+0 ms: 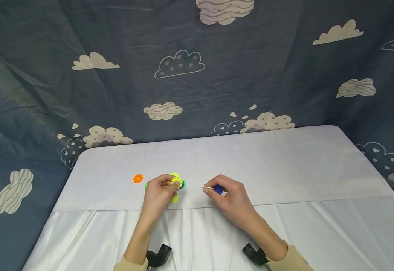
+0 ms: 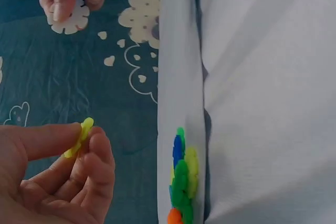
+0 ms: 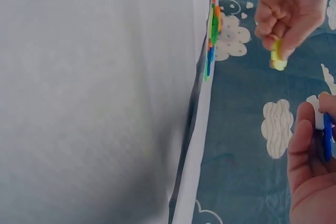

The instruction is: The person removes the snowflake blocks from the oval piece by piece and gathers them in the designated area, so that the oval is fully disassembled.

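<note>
My left hand (image 1: 158,192) pinches a yellow notched plastic disc (image 2: 80,139) between thumb and index finger, above the table. To its right, my right hand (image 1: 234,199) grips a white notched disc (image 2: 72,18) and a blue disc (image 3: 327,137) in its fingers. The frames do not show whether white and blue are joined. The two hands are apart, facing each other. Around and beneath the left hand lie more discs: a yellow one (image 1: 174,199), a green one (image 1: 145,186) mostly hidden by the hand, and an orange one (image 1: 138,178) farther left.
A white cloth covers the table (image 1: 285,165), with a fold line across its front part. Behind it hangs a dark blue curtain (image 1: 125,90) with cloud prints. A black device (image 1: 159,256) sits by the left wrist, another (image 1: 254,254) by the right.
</note>
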Demonstrator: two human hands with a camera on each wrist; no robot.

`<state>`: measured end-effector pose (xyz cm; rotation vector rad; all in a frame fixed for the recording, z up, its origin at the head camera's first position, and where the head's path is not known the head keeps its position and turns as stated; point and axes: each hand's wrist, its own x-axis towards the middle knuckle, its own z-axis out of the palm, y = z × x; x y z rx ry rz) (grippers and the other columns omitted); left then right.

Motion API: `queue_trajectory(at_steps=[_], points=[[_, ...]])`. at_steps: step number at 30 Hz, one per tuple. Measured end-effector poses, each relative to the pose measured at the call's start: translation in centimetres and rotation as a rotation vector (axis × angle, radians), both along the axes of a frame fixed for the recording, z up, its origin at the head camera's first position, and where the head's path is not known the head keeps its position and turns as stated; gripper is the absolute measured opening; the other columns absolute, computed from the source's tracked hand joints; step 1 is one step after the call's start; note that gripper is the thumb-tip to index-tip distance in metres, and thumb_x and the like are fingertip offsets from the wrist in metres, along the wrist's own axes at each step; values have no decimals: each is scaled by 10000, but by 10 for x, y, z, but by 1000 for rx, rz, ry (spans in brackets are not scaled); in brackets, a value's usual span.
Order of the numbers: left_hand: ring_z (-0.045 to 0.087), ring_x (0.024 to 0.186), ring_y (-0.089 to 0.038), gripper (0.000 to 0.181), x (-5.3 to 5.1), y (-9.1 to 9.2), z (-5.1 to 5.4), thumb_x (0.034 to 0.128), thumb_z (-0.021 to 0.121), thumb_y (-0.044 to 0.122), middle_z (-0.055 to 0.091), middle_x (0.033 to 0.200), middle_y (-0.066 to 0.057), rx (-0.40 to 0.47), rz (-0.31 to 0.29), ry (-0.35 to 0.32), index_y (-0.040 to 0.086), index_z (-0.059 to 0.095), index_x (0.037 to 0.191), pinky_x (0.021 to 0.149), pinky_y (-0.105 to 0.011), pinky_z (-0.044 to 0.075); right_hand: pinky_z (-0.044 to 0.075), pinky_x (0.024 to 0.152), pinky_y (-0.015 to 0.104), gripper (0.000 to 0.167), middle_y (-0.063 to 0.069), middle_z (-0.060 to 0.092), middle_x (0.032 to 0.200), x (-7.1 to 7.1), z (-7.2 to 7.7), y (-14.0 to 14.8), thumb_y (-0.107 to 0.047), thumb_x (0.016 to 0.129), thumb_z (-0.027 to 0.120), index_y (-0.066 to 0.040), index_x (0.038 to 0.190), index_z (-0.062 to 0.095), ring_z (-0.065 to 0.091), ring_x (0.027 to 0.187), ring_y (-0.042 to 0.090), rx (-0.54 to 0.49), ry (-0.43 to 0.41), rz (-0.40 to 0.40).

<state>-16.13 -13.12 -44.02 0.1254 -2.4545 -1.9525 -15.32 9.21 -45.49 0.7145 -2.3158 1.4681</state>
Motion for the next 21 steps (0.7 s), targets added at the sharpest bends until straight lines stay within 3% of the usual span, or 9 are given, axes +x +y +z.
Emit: queue_trajectory(at_steps=[5,9,12,14,17,21], points=[[581,590,-238,200,-4,-6,-6,884,698,101,624,724,-118,-207,78,18,5,726,1057,533,-264,445,496,648,251,122,-169,649,868,0,1,0,-125,866,769,-228,888,707,567,722,80,-17,-21,-9],[574,677,-218,235,-6,-13,-13,889,702,110,638,847,-100,-340,129,54,8,718,1100,602,-305,450,515,697,269,122,-150,660,889,2,2,0,-145,856,782,-235,905,715,586,769,92,-30,-59,8],[573,786,-238,233,-7,-13,-17,869,728,74,633,1011,-99,-439,170,177,2,717,1090,672,-337,452,528,711,284,111,-127,667,906,3,2,-1,-162,853,784,-231,912,720,597,795,101,-31,-82,19],[588,829,-265,217,-7,-10,-18,848,745,31,629,1074,-96,-452,166,284,2,722,1062,696,-352,474,531,709,297,112,-125,666,909,3,2,-1,-166,852,786,-233,912,720,598,800,105,-33,-94,19],[614,875,-258,176,-4,-2,-13,837,749,-4,646,1076,-28,-410,51,409,36,735,1008,698,-341,508,525,700,294,120,-135,666,902,2,2,-1,-159,841,795,-220,914,721,595,788,109,-40,-120,11],[623,914,-151,158,4,9,-3,864,739,33,661,1023,109,-330,-177,430,132,750,987,701,-311,517,543,717,256,140,-121,676,910,1,4,-1,-182,832,804,-186,943,718,632,792,92,-50,-202,8]])
